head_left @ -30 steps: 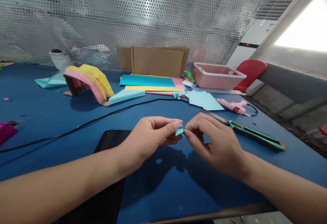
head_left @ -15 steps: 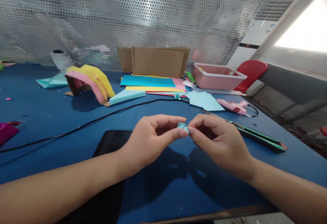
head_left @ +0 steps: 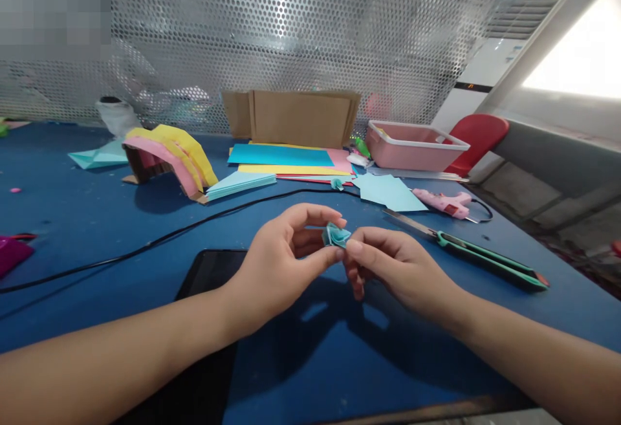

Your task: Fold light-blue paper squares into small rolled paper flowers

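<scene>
A small folded piece of light blue paper (head_left: pixel 334 236) is held between both hands above the blue table (head_left: pixel 301 386). My left hand (head_left: pixel 286 257) pinches it from the left, thumb below and fingers above. From the right, the thumb and index finger of my right hand (head_left: pixel 402 266) close on its lower right corner. Folds and an opening show on the side of the paper that faces me. Beneath my left wrist lies a black flat tablet-like slab (head_left: pixel 208 283), partly covered by the forearm. A utility knife (head_left: pixel 490 260) with its blade out rests right of my right hand.
A black cable (head_left: pixel 194 223) crosses the table. Beyond it are a yellow and pink paper-covered cardboard arch (head_left: pixel 169 153), a stack of light blue paper (head_left: pixel 242 182), loose light blue sheets (head_left: pixel 391 192), a pink glue gun (head_left: pixel 444 204), a pink basket (head_left: pixel 414 150) and brown cardboard (head_left: pixel 303 118).
The blue paper has shifted slightly left and turned, so its folds and opening now show. My right hand has moved a little left and down, with its lower fingers now visible beneath.
</scene>
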### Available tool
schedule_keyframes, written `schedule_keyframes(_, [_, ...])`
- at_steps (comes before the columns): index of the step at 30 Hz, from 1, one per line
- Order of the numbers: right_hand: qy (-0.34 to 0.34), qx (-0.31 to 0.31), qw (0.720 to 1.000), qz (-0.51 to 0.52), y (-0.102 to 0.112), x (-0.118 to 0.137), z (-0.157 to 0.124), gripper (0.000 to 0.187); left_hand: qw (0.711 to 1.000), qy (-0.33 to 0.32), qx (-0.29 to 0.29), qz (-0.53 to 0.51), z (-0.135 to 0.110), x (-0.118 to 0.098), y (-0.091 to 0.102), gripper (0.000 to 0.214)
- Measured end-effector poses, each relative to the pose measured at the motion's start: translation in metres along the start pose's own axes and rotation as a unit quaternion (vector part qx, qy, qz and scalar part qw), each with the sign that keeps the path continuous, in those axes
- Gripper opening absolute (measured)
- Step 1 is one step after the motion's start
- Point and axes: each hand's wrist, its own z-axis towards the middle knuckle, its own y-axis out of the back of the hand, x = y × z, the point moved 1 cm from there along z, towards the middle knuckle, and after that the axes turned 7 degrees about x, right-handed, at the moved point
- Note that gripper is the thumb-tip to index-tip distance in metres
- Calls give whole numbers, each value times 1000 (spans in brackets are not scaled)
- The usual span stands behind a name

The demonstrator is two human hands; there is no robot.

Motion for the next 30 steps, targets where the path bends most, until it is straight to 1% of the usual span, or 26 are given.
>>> schedule_keyframes(3, [17,-16,999,-38,1,3,-1,35,1000,-8,6,11,-2,0,-2,23])
schedule_keyframes(8, [50,-78,991,-98,6,5,0,26,999,-3,-10,33,-1,-2,-2,29])
schedule_keyframes(13, [68,-98,981,-151,8,3,-1,23,999,7,-39,9,2,-3,0,13])
schedule_keyframes(16, [97,-103,972,-186,6,4,-3,25,999,12,-40,-14,2,-3,0,15])
schedule_keyframes(20, [115,-99,967,-207,5,6,-4,24,998,-19,-37,-43,2,-2,-1,15])
schedule_keyframes(24, [130,-87,965,-210,4,6,-4,20,999,-8,-28,-14,1,-2,0,26])
schedule_keyframes(30, [137,-81,963,-218,4,4,-5,21,1000,1,-14,0,-2,-2,1,26])
